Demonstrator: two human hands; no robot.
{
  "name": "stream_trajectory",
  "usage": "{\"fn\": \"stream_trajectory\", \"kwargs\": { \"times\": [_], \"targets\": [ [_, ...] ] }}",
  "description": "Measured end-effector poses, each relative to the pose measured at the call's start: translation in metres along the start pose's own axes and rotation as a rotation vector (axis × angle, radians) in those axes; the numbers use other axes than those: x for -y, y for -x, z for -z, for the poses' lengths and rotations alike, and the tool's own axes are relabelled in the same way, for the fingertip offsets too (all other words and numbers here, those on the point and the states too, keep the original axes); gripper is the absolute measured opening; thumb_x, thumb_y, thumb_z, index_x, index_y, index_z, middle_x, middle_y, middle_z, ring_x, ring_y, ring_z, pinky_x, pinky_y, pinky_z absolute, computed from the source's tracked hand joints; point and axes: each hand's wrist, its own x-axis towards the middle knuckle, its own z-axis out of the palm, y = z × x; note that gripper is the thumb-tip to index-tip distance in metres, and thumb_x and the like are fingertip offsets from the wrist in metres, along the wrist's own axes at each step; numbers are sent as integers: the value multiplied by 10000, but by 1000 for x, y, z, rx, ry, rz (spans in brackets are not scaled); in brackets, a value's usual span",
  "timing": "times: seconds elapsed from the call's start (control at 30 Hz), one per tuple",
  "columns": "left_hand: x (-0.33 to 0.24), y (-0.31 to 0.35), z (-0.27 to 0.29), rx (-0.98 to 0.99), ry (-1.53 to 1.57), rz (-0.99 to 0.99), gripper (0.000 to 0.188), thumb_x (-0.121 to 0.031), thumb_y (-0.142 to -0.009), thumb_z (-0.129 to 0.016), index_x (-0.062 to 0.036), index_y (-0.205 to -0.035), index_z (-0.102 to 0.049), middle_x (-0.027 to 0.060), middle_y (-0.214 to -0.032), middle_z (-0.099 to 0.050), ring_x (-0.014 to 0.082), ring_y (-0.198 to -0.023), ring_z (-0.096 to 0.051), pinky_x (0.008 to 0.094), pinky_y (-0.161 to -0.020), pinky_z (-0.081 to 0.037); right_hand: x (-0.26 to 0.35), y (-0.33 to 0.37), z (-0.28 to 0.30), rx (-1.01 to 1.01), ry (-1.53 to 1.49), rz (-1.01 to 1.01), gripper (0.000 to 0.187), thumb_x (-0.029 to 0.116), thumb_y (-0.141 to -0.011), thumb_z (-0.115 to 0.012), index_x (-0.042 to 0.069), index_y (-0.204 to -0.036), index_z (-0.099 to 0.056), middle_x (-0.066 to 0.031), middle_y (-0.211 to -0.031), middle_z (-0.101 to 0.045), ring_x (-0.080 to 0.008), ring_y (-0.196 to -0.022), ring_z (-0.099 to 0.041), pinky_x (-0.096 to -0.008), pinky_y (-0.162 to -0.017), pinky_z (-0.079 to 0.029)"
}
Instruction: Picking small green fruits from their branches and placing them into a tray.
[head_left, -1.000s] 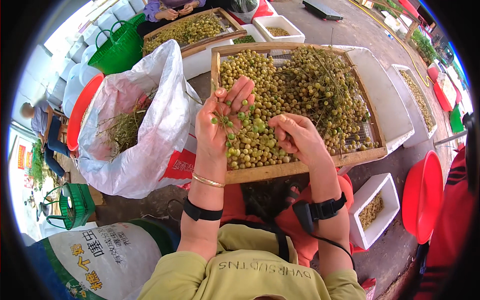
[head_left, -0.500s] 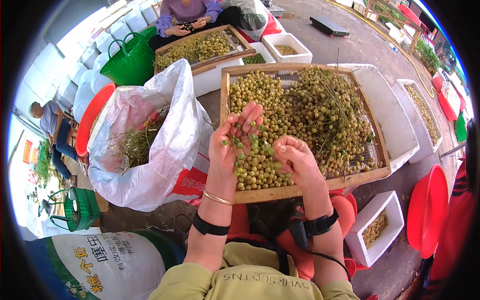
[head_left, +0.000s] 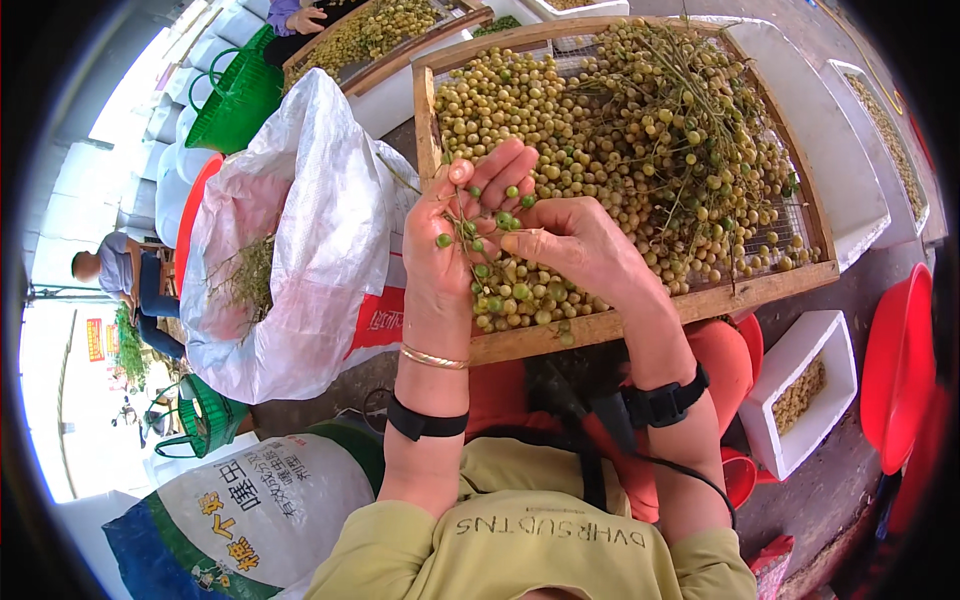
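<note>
My left hand (head_left: 435,235) is turned palm up, its thumb and fingers curled around a thin sprig of small round green berries (head_left: 467,230). My right hand (head_left: 590,245) meets it from the right, thumb and forefinger pinched at a green berry at the sprig's edge. Both hands are above the near left part of a wood-framed mesh tray (head_left: 690,303). Loose yellow-green berries (head_left: 505,110) cover the tray's left side. Stemmed clusters (head_left: 690,130) are heaped on its right side.
Left of the tray stands an open white woven sack (head_left: 330,220) with stripped stems (head_left: 250,280) inside. A white foam box (head_left: 800,390) and a red basin (head_left: 895,370) are at the right. Another berry tray (head_left: 370,40) lies beyond, beside a person's hand (head_left: 305,20).
The view has shifted, bringing the tray closer. My right hand has moved up toward the left palm, its pinched fingertips now at the sprig. A loose berry drops near the tray's front edge.
</note>
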Motion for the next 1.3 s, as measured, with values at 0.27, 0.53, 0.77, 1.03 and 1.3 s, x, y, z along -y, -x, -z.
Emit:
{"fn": "stream_trajectory", "kwargs": {
  "times": [0.27,0.53,0.77,1.03,1.3],
  "targets": [
    [5,-4,29,233,-50,-49,303,-295,-884,-524,-58,-1071,-550,265,-1278,-427,399,-1209,-404,475,-980,-380,-10,-5,-13,11,68,128,237,151,-760,-621,-42,-661,-527,-53,-506,-430,-98,-494,-397,-303,-459,-332],
    [14,2,19,209,4,-135,228,-296,-830,-600,-75,-881,-575,235,-1291,-430,365,-1207,-421,460,-987,-385,-16,2,-17,76,-309,38,218,163,-798,-579,21,-633,-561,66,-535,-400,-30,-513,-323,-226,-453,-258],
    [11,-6,28,202,352,12,146,-66,-880,-436,0,-877,-565,269,-1276,-426,379,-1228,-385,492,-1027,-343,-24,3,-9,-109,-54,162,115,78,-804,-584,-35,-824,-592,-18,-587,-498,-80,-542,-430,-279,-485,-362],
    [-3,-6,20,8,286,89,192,-100,-891,-406,-6,-837,-565,277,-1270,-429,385,-1211,-406,427,-945,-452,-17,5,-5,-298,168,254,180,3,-747,-632,10,-923,-594,-95,-679,-559,-146,-572,-507,-277,-529,-414],
    [10,-4,29,223,120,140,175,-206,-827,-599,-56,-910,-566,252,-1353,-335,353,-1305,-266,456,-995,-394,-21,1,-16,-317,271,518,280,-84,-636,-584,9,-900,-582,-157,-805,-595,-324,-721,-595,-363,-611,-464]
  ]
}}
